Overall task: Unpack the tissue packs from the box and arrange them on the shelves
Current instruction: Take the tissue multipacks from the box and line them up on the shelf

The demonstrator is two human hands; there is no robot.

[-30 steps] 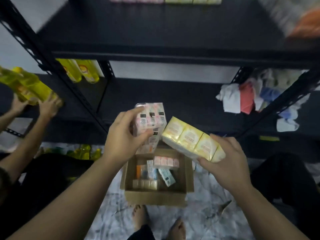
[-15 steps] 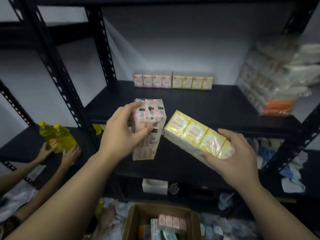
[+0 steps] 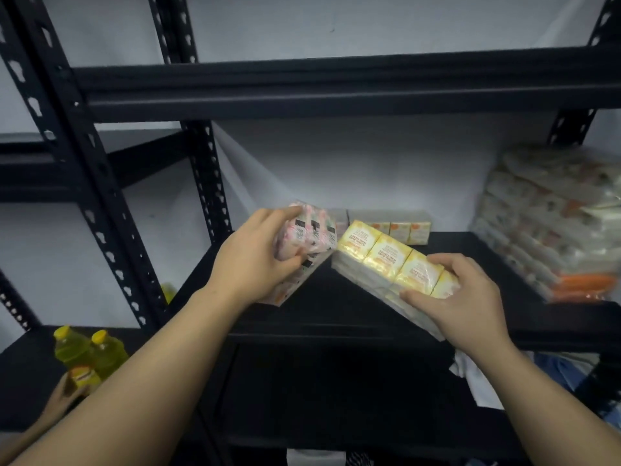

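Note:
My left hand (image 3: 250,260) grips a pink tissue multipack (image 3: 311,230), tilted, over the left part of the black middle shelf (image 3: 463,317). In my right hand (image 3: 460,297) is a yellow tissue multipack (image 3: 379,253), held slantwise above the same shelf with fingers and thumb wrapped round its near end. A row of small yellow and pink tissue packs (image 3: 400,228) stands at the back of the shelf against the wall, partly hidden behind the packs I hold. The box is out of view.
A tall stack of plastic-wrapped packs (image 3: 554,230) fills the shelf's right end. Black perforated uprights (image 3: 84,163) rise on the left. Another person's hand (image 3: 64,398) holds yellow bottles (image 3: 90,354) on the lower left shelf. Cloths (image 3: 477,375) lie on the shelf below.
My view has risen from the box on the floor to the middle shelf. Both hands have carried their packs up and forward over the shelf, close to the row at the back.

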